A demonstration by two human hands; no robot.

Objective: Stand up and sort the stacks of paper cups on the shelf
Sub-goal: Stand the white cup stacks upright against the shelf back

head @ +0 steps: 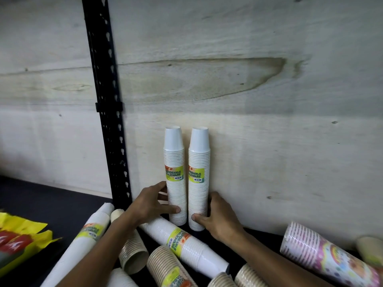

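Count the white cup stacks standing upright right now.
2: the left upright stack held by the left hand, the right upright stack beside it held by the right hand.

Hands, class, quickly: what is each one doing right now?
Left hand: grips the left upright white cup stack.
Right hand: grips the right upright white cup stack.

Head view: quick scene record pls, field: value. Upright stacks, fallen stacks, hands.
upright: two white cup stacks, left stack and right stack, side by side against the plywood back panel
left hand: grip on left stack, low
right hand: grip on right stack, low
lying down: white stack, brown stacks, patterned pink stack
shelf post: black, left of the stacks
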